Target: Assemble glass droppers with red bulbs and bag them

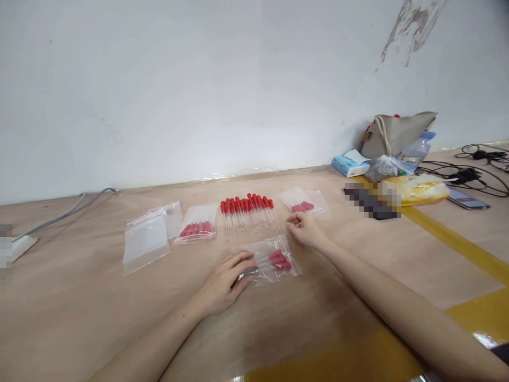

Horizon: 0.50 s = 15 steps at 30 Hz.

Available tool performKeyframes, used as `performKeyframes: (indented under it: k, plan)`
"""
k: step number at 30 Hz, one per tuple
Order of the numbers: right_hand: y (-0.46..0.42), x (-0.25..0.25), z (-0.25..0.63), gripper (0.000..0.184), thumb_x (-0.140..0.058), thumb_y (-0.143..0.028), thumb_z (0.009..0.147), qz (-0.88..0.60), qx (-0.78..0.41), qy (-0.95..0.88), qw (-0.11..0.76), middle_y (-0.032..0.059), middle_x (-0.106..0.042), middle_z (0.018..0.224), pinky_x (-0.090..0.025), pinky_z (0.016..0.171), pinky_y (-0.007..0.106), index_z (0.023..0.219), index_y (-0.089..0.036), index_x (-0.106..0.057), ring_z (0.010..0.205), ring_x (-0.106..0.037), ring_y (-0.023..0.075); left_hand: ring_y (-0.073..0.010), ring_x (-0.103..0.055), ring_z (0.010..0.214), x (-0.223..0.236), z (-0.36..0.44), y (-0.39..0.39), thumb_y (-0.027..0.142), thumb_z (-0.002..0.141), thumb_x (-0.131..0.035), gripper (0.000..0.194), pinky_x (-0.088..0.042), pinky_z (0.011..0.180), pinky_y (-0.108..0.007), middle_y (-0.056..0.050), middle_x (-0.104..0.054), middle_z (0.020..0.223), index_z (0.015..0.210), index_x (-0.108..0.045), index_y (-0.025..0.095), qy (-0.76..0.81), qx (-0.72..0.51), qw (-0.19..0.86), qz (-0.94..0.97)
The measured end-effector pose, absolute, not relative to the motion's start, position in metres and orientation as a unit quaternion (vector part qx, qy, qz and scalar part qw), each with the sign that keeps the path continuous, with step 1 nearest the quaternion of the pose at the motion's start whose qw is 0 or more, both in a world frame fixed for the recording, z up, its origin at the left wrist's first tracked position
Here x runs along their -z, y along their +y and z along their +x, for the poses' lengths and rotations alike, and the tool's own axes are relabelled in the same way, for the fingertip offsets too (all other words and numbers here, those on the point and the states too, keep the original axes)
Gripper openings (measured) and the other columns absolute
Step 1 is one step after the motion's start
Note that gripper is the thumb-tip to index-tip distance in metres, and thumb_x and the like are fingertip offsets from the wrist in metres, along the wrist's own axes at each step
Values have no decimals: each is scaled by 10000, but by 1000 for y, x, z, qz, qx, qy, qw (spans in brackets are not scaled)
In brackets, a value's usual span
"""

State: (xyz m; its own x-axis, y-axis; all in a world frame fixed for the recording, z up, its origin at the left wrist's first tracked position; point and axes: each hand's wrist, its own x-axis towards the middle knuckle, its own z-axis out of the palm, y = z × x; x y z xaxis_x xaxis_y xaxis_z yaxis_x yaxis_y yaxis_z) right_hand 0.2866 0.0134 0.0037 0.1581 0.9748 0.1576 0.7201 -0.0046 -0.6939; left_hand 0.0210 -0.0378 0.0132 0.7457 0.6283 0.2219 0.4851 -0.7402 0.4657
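Observation:
In the head view, a clear zip bag point(265, 275) lies flat with a few red-bulbed droppers point(280, 260) inside. My left hand point(228, 278) rests on the bag's left end, fingers stretched over the plastic and thumb apart. My right hand point(304, 229) is closed just beyond the bag's right corner, fingertips curled together; whatever is between them cannot be made out. Behind the bag is a row of loose droppers point(248, 209) with red bulbs and clear thin stems. A filled bag of droppers point(304, 206) lies near my right fingertips.
To the left are another filled dropper bag point(196, 225) and flat zip bags point(147, 239). At right sit a tissue pack point(350, 163), a grey cloth bag point(400, 135), a yellow packet point(421, 191), a phone point(469, 199) and black cables point(469, 172). A white wall point(178, 95) borders the back.

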Motion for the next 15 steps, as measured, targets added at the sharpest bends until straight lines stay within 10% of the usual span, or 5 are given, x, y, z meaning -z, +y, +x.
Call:
performKeyframes:
  k: [15]
  plan:
    - [93,-30,253,300,-523,-181,700,-764,-176,-583,213,232,-593,948,-435,684,334,971,-53,-521,882,-580,296,-206,-380,1191,-11,20,-37,268,875,-399,365,-342,994,-398,-60,-420,1292,1239,-422,246,308,-158,176,921]
